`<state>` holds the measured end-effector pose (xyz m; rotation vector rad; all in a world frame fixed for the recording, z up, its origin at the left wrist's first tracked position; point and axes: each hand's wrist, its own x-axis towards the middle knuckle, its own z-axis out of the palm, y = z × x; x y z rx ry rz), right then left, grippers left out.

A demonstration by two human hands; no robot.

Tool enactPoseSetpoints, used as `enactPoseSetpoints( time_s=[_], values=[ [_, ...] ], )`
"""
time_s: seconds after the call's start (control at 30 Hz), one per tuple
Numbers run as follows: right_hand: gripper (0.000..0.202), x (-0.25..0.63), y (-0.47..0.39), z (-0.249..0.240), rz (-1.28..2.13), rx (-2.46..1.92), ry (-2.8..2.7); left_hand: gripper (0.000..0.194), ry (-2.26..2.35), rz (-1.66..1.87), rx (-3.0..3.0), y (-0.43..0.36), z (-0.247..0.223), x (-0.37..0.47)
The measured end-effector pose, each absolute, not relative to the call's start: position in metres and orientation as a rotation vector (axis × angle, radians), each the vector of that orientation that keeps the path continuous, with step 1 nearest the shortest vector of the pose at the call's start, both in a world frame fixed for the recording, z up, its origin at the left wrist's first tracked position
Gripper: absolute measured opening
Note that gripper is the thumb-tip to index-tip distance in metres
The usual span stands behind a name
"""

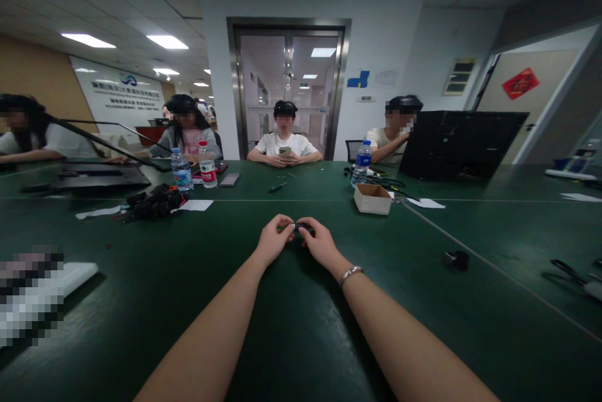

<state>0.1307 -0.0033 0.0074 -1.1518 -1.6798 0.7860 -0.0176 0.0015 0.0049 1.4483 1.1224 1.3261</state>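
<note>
A small black part (pixel 298 227) is pinched between my two hands, just over the green table (pixel 301 327). It is mostly hidden by fingers, and its kind is too small to make out. My left hand (pixel 274 240) is closed, its thumb and fingertips at the part's left side. From the other side my right hand (pixel 320 241) grips it the same way, a metal bracelet (pixel 351 274) round that wrist. Beyond the hands lies a thin dark screwdriver (pixel 278 187). An open cardboard box (pixel 372 202) stands to the right, past my right hand.
Two bottles (pixel 182 170) stand at left beside a heap of black straps (pixel 154 202). Another bottle (pixel 362 163) stands behind the box. A small black object (pixel 456 259) lies at right. Several people sit across the table, one holding a phone (pixel 285 152). A large black monitor (pixel 461 145) stands far right.
</note>
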Motion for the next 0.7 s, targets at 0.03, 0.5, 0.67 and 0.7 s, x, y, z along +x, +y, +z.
enactPoseSetpoints(
  time_s=[0.03, 0.5, 0.67, 0.7],
  values=[
    [0.022, 0.1307, -0.0031, 0.0071, 0.79, -1.152, -1.685, 0.031, 1.165, 1.316, 1.47, 0.0022, 0.0041, -0.0178],
    [0.023, 0.1306, -0.0036, 0.0075, 0.782, -1.142, -1.695, 0.039, 1.283, 1.255, 1.401, -0.0003, 0.011, -0.0153],
    [0.023, 0.1317, -0.0039, 0.0091, 0.789, -1.159, -1.668, 0.041, 1.208, 1.223, 1.404, -0.0007, 0.012, -0.0176],
    [0.023, 0.1319, -0.004, 0.0093, 0.793, -1.163, -1.667, 0.042, 1.156, 1.23, 1.412, -0.0018, 0.0131, -0.019]
  ],
)
